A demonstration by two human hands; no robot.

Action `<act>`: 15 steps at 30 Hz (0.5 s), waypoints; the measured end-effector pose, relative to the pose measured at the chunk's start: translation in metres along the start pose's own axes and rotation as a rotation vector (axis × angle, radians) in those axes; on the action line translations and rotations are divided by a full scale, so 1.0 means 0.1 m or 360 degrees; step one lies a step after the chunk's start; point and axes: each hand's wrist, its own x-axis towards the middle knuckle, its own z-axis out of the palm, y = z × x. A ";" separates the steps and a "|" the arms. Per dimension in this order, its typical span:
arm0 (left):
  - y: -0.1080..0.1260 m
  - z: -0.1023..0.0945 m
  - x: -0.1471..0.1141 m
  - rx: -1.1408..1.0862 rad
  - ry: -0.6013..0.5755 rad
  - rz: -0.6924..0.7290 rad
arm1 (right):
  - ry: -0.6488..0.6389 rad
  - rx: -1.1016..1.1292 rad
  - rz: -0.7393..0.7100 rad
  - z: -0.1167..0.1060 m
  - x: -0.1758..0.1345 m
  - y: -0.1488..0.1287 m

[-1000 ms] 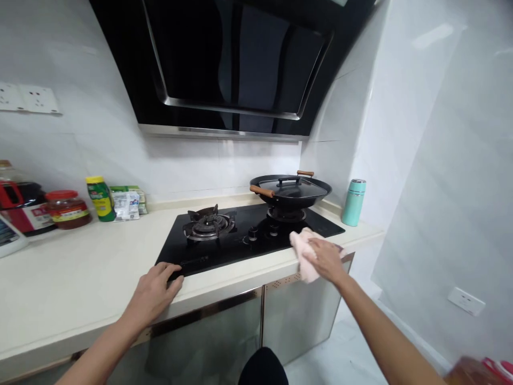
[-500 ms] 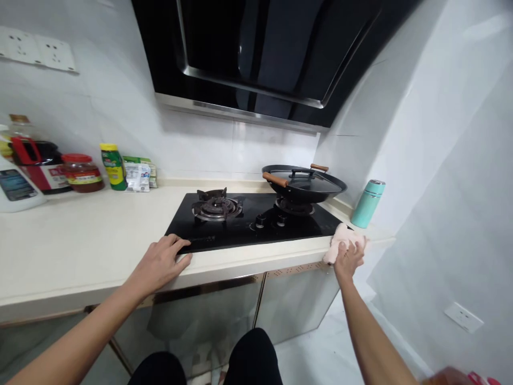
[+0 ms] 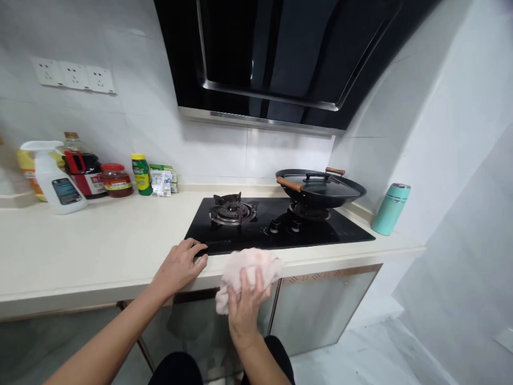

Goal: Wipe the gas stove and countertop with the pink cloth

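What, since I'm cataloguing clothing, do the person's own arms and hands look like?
The bare left hand and bare right hand wear no gloves, and no rings show. The left forearm and right forearm are uncovered as far as the frame shows: no sleeve, watch or bracelet in view.

Under your right fingers (image 3: pixel 243 280): pale pink cloth (image 3: pixel 249 261) | by your left fingers (image 3: pixel 197 249): black cooktop (image 3: pixel 260 235), cream counter (image 3: pixel 100 240) | beyond, rightward of both: black wok (image 3: pixel 320 200), orange-brown handles (image 3: pixel 290 184), mint-green flask (image 3: pixel 389 212) | beyond, leftward: green-and-yellow bottle (image 3: pixel 141 179)
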 end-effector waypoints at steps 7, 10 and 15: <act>-0.01 0.01 -0.03 -0.0051 -0.0002 -0.0021 | -0.0074 -0.0178 -0.0618 -0.45 0.39 0.76; -0.01 0.01 -0.03 -0.0066 0.0000 -0.0020 | -0.0226 -0.0265 -0.0779 -0.65 0.66 1.10; 0.02 -0.01 -0.04 -0.0071 0.0005 -0.0025 | -0.0331 -0.0370 -0.0956 -0.86 0.84 1.61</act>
